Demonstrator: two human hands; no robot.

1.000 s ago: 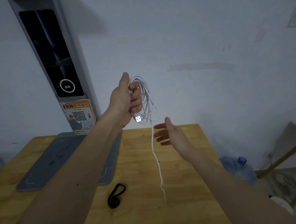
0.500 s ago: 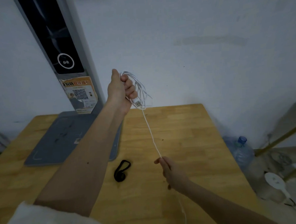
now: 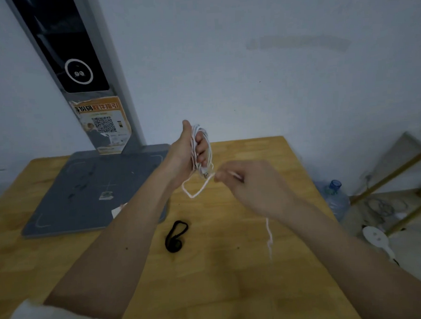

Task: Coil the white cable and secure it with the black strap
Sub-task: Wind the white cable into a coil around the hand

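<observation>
My left hand (image 3: 191,153) is raised above the wooden table (image 3: 247,267) and grips a bundle of loops of the white cable (image 3: 198,193). A USB plug hangs just below its fingers. My right hand (image 3: 252,186) is close by on the right and pinches the free run of cable, which droops in a short loop between the two hands. The cable's loose tail hangs down below my right wrist. The black strap (image 3: 175,236) lies looped on the table under my hands, untouched.
A grey machine with a flat base plate (image 3: 91,192) and a tall column with a QR sticker (image 3: 105,123) stands at the back left. Off the table's right edge are a water bottle (image 3: 334,196), wooden slats and a white object on the floor.
My right hand has come up from low over the table to beside my left hand, bringing the cable with it. The taut run now sags in a loop. My left hand has dropped lower.
</observation>
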